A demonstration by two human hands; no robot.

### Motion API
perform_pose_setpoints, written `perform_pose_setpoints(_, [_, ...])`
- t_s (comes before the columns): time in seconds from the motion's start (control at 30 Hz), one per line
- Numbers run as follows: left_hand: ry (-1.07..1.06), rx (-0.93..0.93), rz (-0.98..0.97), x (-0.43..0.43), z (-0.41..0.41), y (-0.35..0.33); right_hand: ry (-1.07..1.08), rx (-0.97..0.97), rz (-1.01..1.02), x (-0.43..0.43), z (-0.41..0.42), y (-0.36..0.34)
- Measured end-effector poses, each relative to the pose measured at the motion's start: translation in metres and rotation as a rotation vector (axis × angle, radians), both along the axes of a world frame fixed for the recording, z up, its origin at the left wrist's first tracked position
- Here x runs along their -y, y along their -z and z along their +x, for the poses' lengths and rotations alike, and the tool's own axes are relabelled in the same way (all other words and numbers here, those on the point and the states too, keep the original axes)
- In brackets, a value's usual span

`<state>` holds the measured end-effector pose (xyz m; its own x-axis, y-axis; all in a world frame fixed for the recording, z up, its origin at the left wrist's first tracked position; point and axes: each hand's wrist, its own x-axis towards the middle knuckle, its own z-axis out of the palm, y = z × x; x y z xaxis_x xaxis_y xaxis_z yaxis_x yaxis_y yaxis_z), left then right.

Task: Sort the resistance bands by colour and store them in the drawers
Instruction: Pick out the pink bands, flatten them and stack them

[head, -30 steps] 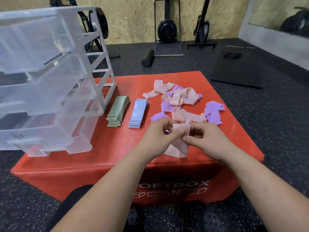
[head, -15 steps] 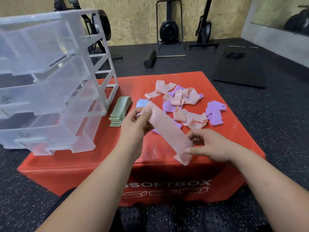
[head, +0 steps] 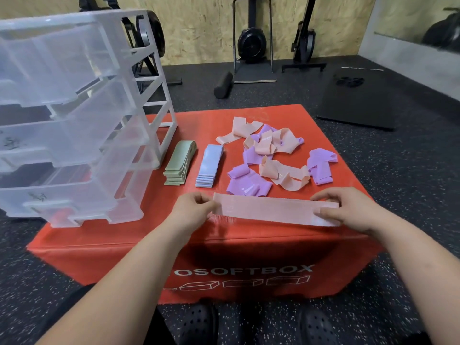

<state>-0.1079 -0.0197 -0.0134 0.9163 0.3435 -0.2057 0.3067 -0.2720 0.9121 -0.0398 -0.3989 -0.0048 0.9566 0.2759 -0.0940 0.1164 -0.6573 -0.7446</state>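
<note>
The left hand point(head: 196, 210) pinches one end of a pale pink, flat woven resistance band point(head: 271, 211), and the right hand point(head: 348, 210) grips the other end, fingers on top. A second ago the two hands were close together with this band bunched between them. Half a second ago it hung slanting in the air. Now the hands are well apart and the band is pulled out straight and level, low over the near edge of the red padded box point(head: 139, 235).

Beyond the left hand lie a neat stack of sage green bands point(head: 179, 165) and, just beside it, a neat stack of light blue bands point(head: 209, 168). Beyond the stretched band sits a loose heap of pink and purple bands point(head: 263, 148). The clear plastic drawer unit point(head: 74, 120) stands to the left of the left hand.

By my reading, green and blue are sorted and this flattened band starts the pink stack. Storing in the drawers looks not yet begun.
</note>
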Motion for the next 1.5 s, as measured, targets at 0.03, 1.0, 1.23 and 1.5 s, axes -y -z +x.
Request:
perform_pose_setpoints(0.03, [0.011, -0.012, 0.057, -0.001, 0.000, 0.003, 0.032, -0.002, -0.001, 0.000, 0.002, 0.003])
perform_pose_setpoints(1.0, [0.232, 0.136, 0.719, 0.041, 0.049, 0.001, 0.039, 0.471, -0.409, -0.054, 0.053, 0.001])
perform_pose_setpoints(1.23, [0.335, 0.208, 0.695, 0.049, 0.061, 0.005, -0.003, 0.508, -0.589, -0.076, 0.078, 0.020])
perform_pose_setpoints(1.5, [0.335, 0.212, 0.625, 0.040, 0.073, 0.003, 0.241, 0.676, -0.153, -0.077, 0.083, -0.031])
